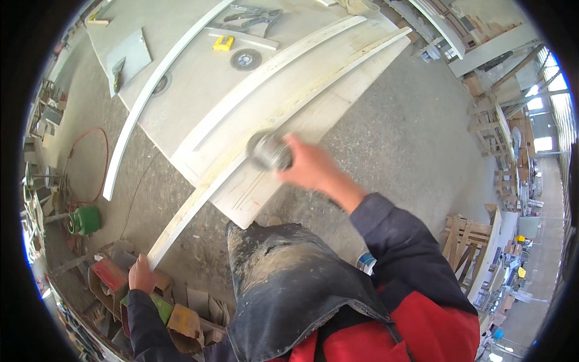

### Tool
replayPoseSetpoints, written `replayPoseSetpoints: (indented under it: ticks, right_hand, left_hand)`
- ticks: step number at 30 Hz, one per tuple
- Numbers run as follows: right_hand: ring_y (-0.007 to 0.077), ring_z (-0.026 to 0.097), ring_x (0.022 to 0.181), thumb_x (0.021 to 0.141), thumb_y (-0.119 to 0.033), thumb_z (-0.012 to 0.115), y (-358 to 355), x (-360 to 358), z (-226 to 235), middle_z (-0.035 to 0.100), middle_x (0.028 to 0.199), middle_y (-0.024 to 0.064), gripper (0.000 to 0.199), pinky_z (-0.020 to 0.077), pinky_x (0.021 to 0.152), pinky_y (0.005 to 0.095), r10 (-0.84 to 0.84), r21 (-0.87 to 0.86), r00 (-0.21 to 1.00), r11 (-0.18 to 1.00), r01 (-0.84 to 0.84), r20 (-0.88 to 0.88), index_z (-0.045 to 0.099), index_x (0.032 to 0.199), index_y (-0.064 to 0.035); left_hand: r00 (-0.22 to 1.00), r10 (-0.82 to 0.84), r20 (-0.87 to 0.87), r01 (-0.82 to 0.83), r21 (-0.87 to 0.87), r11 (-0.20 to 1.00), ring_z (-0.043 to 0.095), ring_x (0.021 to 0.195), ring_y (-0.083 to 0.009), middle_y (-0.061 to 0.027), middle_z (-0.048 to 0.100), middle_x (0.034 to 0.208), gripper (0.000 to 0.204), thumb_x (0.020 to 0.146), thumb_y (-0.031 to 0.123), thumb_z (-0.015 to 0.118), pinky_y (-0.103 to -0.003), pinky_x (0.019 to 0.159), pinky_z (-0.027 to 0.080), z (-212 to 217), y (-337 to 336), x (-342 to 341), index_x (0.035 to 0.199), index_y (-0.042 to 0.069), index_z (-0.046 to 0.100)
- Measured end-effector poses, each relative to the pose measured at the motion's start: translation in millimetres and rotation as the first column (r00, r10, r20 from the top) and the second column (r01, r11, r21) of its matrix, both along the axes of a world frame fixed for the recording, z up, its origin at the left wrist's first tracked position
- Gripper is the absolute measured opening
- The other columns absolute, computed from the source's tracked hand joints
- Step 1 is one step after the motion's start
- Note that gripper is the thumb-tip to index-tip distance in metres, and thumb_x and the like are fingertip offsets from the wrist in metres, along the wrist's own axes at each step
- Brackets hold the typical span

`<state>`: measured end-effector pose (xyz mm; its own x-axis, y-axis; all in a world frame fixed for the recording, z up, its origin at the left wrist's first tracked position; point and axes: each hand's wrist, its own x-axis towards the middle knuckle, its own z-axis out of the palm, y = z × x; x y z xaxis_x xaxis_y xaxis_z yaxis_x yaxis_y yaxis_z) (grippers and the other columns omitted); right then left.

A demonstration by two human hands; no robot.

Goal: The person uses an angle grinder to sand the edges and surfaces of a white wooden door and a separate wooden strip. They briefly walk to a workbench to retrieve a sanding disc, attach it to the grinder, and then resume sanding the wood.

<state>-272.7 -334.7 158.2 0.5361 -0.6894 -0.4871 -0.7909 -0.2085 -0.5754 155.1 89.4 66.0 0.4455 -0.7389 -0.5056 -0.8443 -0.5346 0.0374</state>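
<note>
My left hand (142,276) is closed around the near end of a long, slightly curved white strip (208,190). The strip slants across a pale worktable (325,123) and juts out past its near edge. In my right hand (313,169) is a grey round tool with a dark disc (271,151), blurred by motion; its exact kind cannot be made out. The disc side meets or hovers just over the strip's edge; contact is unclear. Beside it lies a second curved white strip (265,69), and farther left a third white strip (142,108) overhangs the table.
On the table are a grinding disc (246,59), a yellow tape measure (223,43) and metal clamps (256,18). Cardboard boxes (108,280) stand below my left hand. A green canister (84,221) and red hose (108,151) are at left, wooden pallets (464,241) at right.
</note>
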Motion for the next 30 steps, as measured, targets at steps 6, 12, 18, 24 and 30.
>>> replayPoseSetpoints:
  ticks: [6, 12, 18, 24, 30]
  right_hand:
    - [0.0344, 0.074, 0.078, 0.083, -0.041, 0.081, 0.6, 6.4, -20.3, 0.074, 0.099, 0.0203, 0.076, 0.06, 0.071, 0.0454, 0.244, -0.095, 0.97, 0.965, -0.245, -0.017, 0.047, 0.139, -0.0012]
    - [0.0407, 0.072, 0.103, 0.077, -0.043, 0.083, -108.7, -57.8, -14.8, 0.072, 0.114, 0.024, 0.085, 0.0576, 0.088, 0.0472, -0.117, -0.22, 0.979, 0.972, 0.079, -0.165, 0.046, 0.143, -0.0025]
    - [0.0445, 0.067, 0.118, 0.077, -0.043, 0.083, -197.5, -110.8, -20.0, 0.07, 0.124, 0.0269, 0.087, 0.054, 0.098, 0.048, -0.364, -0.367, 0.921, 0.883, 0.292, -0.142, 0.046, 0.144, -0.003]
    - [0.0422, 0.067, 0.119, 0.076, -0.042, 0.085, -270.5, -161.4, -33.8, 0.07, 0.127, 0.0264, 0.084, 0.0536, 0.098, 0.047, -0.496, -0.409, 0.867, 0.782, 0.47, 0.049, 0.052, 0.143, -0.0024]
    - [0.0426, 0.071, 0.109, 0.079, -0.042, 0.081, -207.2, -110.0, 1.4, 0.072, 0.118, 0.0259, 0.081, 0.056, 0.093, 0.048, -0.261, -0.261, 0.965, 0.93, 0.259, 0.028, 0.051, 0.144, -0.0047]
  left_hand:
    - [0.999, 0.049, 0.002, -0.049, -0.016, 0.999, 0.065, 0.097, -0.0514, -0.0289, 0.067, 0.098, 0.018, 0.086, -0.001, 0.058, -0.06, 0.081, 0.05, -2.7, 6.3, 0.8, 0.102, 0.001, 0.05]
    - [0.994, 0.112, -0.017, -0.112, -0.007, 0.994, 0.063, 0.097, -0.053, -0.0287, 0.066, 0.097, 0.017, 0.087, -0.001, 0.057, -0.06, 0.079, 0.049, -31.0, 30.5, 4.5, 0.102, 0.001, 0.05]
    - [0.997, 0.08, -0.009, -0.08, -0.008, 0.997, 0.063, 0.097, -0.0527, -0.0284, 0.066, 0.099, 0.014, 0.09, 0.001, 0.054, -0.059, 0.08, 0.05, -17.5, 31.9, 2.3, 0.103, 0.001, 0.05]
    - [0.994, 0.109, -0.002, -0.109, 0.102, 0.989, 0.064, 0.096, -0.0511, -0.0257, 0.066, 0.098, 0.012, 0.093, 0.004, 0.054, -0.06, 0.08, 0.05, -21.0, 25.4, 5.8, 0.104, 0.003, 0.05]
    - [0.988, 0.139, 0.071, -0.148, 0.151, 0.977, 0.064, 0.103, -0.0499, -0.0274, 0.067, 0.105, 0.017, 0.097, 0.005, 0.051, -0.056, 0.084, 0.052, -16.6, 36.6, 10.3, 0.113, 0.001, 0.054]
